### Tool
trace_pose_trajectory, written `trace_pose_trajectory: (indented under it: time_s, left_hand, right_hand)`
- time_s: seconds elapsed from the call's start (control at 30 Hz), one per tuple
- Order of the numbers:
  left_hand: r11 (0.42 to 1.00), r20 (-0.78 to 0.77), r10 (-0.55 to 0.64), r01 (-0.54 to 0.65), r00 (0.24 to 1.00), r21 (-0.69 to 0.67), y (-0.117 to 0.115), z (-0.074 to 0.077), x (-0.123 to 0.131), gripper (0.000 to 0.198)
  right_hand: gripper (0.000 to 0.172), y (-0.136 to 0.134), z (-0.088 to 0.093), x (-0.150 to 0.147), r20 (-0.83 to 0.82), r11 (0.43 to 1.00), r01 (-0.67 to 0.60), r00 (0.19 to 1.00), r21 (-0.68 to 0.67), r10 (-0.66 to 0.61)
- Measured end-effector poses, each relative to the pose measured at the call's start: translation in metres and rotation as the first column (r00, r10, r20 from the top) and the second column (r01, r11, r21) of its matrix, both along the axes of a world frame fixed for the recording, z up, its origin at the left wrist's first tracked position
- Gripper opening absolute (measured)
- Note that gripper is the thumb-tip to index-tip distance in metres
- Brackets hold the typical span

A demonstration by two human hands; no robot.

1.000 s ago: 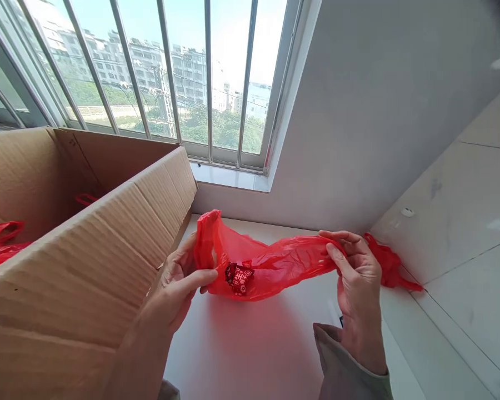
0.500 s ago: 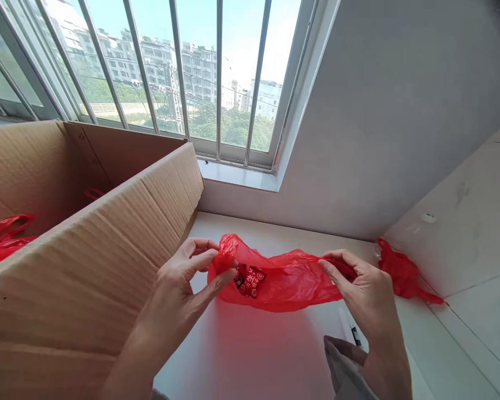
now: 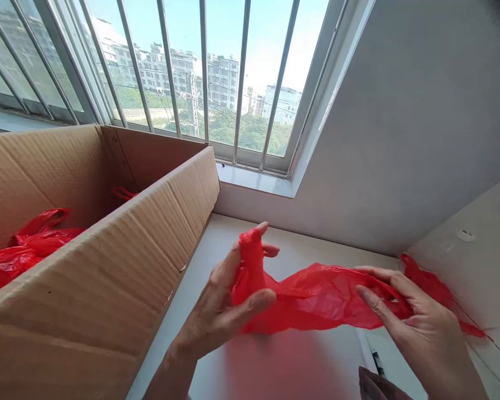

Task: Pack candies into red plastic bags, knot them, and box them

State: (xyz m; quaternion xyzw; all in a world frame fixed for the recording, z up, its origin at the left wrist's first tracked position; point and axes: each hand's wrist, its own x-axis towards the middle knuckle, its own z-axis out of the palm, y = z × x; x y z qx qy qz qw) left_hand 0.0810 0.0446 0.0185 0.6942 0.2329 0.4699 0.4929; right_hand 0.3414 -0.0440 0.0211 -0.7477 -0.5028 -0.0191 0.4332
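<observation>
Here, a red plastic bag (image 3: 316,297) is stretched between two hands above a pale table (image 3: 275,366).

At far left an open cardboard box (image 3: 108,278) holds more red bags (image 3: 20,253). Just beside its wall, the left hand (image 3: 227,303) grips the bag's bunched end, thumb pressing the plastic against the fingers. The bag runs rightward to the right hand (image 3: 416,328), whose fingers pinch its other end; a tail (image 3: 437,289) trails beyond, beside the wall.

Thin glossy red plastic bag (image 3: 316,297), matt corrugated cardboard box (image 3: 108,272), smooth white surface (image 3: 275,366)
</observation>
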Motion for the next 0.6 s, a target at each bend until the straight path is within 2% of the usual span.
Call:
trace_pose_trajectory:
  time_s: [0.07,0.13,0.23,0.3,0.37,0.5,0.6]
  left_hand:
    - [0.989,0.121,0.084,-0.068,0.989,-0.13,0.0,0.002,0.002,0.073]
    - [0.964,0.196,0.153,-0.103,0.969,-0.245,0.0,0.007,0.003,0.077]
    - [0.933,0.185,0.176,-0.103,0.967,-0.345,-0.003,0.014,0.003,0.078]
    - [0.938,0.132,0.159,-0.108,0.978,-0.33,-0.006,0.016,0.004,0.079]
    - [0.951,0.072,0.135,-0.109,0.988,-0.29,-0.007,0.017,0.004,0.085]
    - [0.979,-0.049,0.057,-0.065,0.997,-0.191,-0.01,0.01,0.006,0.091]
    - [0.998,-0.197,0.051,-0.055,0.979,-0.011,-0.016,0.003,0.011,0.094]
  right_hand:
    - [0.036,-0.002,-0.005,0.018,0.011,0.996,0.08,0.997,-0.038,-0.08]
    - [0.04,-0.006,-0.011,0.034,-0.078,0.993,0.101,0.991,-0.062,-0.106]
    - [0.052,-0.013,-0.012,0.043,-0.372,0.997,-0.051,0.928,-0.063,0.024]
    - [0.06,-0.018,-0.009,0.04,-0.544,0.987,-0.158,0.831,-0.025,0.12]
    - [0.06,-0.021,-0.003,0.031,-0.63,0.979,-0.197,0.753,0.056,0.187]
    - [0.049,-0.017,0.007,0.007,-0.695,0.972,-0.139,0.679,0.192,0.235]
    - [0.033,-0.009,0.013,-0.018,-0.677,0.93,-0.236,0.638,0.283,0.368]
